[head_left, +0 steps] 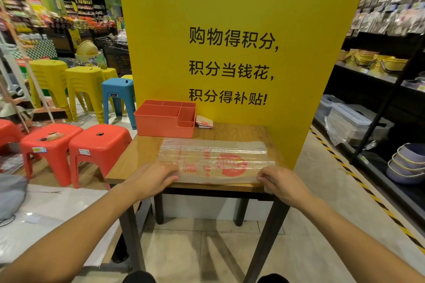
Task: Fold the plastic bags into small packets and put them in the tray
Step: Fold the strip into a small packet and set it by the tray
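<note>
two hands hold one plastic bag [213, 161], which lies flat on the surface [142, 151] with its long axis running left to right, square across the person's front. the left hand [156, 176] pinches the near edge at the bag's left end and the right hand [279, 181] pinches it at the right end, both equally close. its red circle [232, 164] sits toward the right end. the tray [161, 126] stands beyond the bag at the far left, nearer the left hand, with a folded packet [204, 122] just beside it. the coming fold likely goes away from the body.
</note>
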The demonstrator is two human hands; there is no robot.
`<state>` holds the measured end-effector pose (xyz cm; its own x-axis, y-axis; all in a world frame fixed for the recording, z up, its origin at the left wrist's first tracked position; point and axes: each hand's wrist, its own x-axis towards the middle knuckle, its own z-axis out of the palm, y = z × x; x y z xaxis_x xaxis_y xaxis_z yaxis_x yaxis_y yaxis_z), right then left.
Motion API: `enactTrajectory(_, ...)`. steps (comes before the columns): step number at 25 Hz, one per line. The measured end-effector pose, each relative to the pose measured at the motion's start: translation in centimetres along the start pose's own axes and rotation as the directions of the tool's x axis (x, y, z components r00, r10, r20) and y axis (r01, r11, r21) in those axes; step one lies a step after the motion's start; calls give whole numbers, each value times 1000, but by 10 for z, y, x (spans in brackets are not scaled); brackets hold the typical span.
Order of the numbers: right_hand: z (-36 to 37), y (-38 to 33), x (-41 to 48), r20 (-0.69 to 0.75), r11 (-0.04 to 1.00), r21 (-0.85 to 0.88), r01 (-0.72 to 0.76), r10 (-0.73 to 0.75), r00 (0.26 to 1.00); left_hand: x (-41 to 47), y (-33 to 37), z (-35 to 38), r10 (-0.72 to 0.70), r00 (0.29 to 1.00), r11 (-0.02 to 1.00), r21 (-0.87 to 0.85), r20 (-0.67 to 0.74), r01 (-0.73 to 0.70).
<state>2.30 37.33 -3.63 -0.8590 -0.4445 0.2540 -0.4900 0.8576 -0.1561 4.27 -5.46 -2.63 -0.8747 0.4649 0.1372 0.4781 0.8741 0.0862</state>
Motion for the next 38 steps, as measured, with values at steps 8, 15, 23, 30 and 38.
enactTrajectory(8, 4, 11, 30, 17, 976, -89, -197, 199, 980, 19, -15, -1, -184, 982, 965, -181, 46, 189)
enactTrajectory(15, 3, 39, 34, 116, 920, 167, -354, 338, 934, 22, -41, 3, -325, 943, 899, -289, 66, 330)
enactTrajectory(23, -36, 66, 31, 216, 840, 350, -414, 357, 909, 17, -59, -2, -352, 934, 864, -361, 63, 350)
enactTrajectory(30, -43, 61, 34, 297, 719, 439, -539, 451, 842, 7, -70, -5, -403, 913, 838, -377, 61, 394)
enactTrajectory(38, -16, 24, 42, -33, 952, -240, -188, 185, 982, 6, -47, 4, -298, 942, 947, -171, -157, 271)
